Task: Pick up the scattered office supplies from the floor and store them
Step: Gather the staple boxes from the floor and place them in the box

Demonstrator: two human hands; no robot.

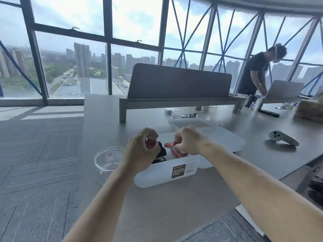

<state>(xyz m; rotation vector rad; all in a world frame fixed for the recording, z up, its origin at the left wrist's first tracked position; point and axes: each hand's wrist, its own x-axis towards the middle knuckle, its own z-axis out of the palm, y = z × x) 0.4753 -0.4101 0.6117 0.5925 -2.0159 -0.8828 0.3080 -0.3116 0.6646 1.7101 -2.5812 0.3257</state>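
A translucent plastic container [166, 177] with a dark label stands on the grey desk [174, 206]. Over its left end my left hand [139, 151] grips a small red item [150, 143]. My right hand [187, 140] hovers over the box's far side and pinches a small red packet [169, 144]. Inside the box lie a red box [179, 153] and a black object [160, 155], partly hidden by my left hand.
A clear round lid [106, 158] lies left of the container, and a white lid [223, 138] lies behind it. A grey handheld controller [283, 139] rests at the right. A desk divider [178, 84], small jars and a phone stand behind. Another person works at a laptop [283, 88] far right.
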